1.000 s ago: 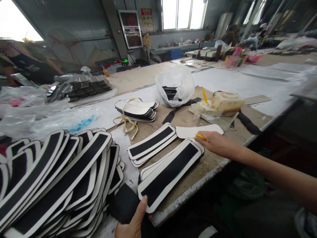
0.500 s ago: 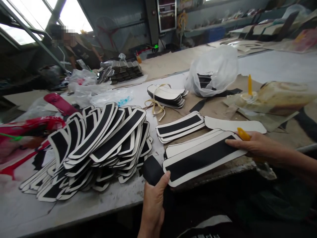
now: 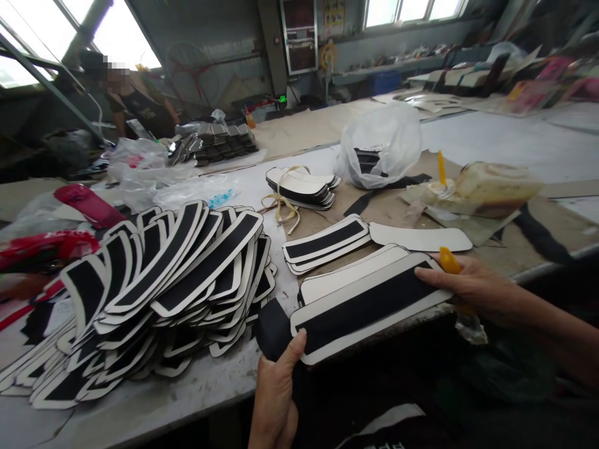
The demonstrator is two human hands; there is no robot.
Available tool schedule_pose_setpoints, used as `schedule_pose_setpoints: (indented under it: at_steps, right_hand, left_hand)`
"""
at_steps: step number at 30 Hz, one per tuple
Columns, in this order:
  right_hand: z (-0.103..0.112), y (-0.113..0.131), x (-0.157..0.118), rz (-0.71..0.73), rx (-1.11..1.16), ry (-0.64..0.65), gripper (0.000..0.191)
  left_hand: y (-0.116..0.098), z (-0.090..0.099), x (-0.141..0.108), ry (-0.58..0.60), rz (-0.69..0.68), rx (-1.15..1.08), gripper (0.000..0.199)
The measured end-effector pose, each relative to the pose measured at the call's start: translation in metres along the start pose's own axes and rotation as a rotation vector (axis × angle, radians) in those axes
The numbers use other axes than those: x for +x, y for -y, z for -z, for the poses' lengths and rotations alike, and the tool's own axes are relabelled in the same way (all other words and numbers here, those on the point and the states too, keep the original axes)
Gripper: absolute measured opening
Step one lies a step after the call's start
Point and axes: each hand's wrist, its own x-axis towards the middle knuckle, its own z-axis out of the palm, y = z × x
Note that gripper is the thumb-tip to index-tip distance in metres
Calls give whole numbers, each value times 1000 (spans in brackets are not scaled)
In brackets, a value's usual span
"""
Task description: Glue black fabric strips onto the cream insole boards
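Workshop bench (image 3: 187,394), front edge: the left hand (image 3: 279,390) pinches one end of a black-banded white panel (image 3: 365,307); the right hand (image 3: 475,284) grips the other, plus a yellow-handled tool (image 3: 449,260). Similar panels (image 3: 187,274) fan out at left. Beyond sit a tied bundle (image 3: 302,186) and plastic bag (image 3: 395,137); a person (image 3: 147,107) stands far left.

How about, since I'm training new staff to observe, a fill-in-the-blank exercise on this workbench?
The left hand grips one end of a long white-edged strip whose centre band is ____.
A yellow-handled tool is in the ____ hand.
The big fanned pile of black-and-white strips lies to the ____ of the held strip.
Dark pieces show inside the translucent white plastic ____.
Missing words: black; right; left; bag.
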Motion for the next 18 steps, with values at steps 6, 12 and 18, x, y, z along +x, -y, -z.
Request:
schedule_pose_setpoints:
  at_steps: [6,12,18]
  right_hand:
    - [1,-24,0,-147,475,132,22]
    - [1,-34,1,-128,410,103,26]
    - [-4,-36,-1,23,182,30,33]
  left_hand:
    - [6,6,-1,-23,191,-46,57]
    - [12,3,-2,-38,72,7,56]
    - [24,5,-1,-110,-117,102,49]
